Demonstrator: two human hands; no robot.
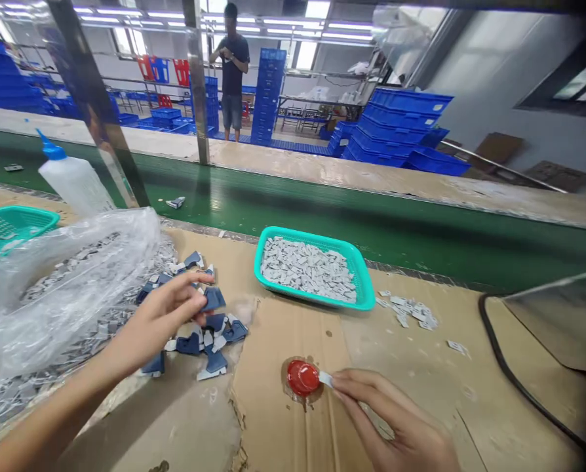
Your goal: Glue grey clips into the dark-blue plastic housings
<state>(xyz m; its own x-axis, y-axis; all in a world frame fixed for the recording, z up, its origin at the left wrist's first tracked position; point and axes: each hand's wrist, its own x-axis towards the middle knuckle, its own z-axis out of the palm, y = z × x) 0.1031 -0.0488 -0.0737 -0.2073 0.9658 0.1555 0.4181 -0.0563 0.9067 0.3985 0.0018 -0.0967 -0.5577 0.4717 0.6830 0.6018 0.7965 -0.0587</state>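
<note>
My left hand is over a loose heap of dark blue and grey plastic parts. Its thumb and a lower finger pinch a dark blue plastic part at the edge, while the index finger stretches out above. Between the thumb and fingers of my right hand is a small light-grey plastic piece. The tip of that piece meets a small red cap, which sits in a wet stain on the cardboard.
A turquoise basket of grey pieces stands ahead, with loose pieces to its right. At left are a plastic bag of grey parts and a white bottle. Beyond runs a green belt. A person stands far back.
</note>
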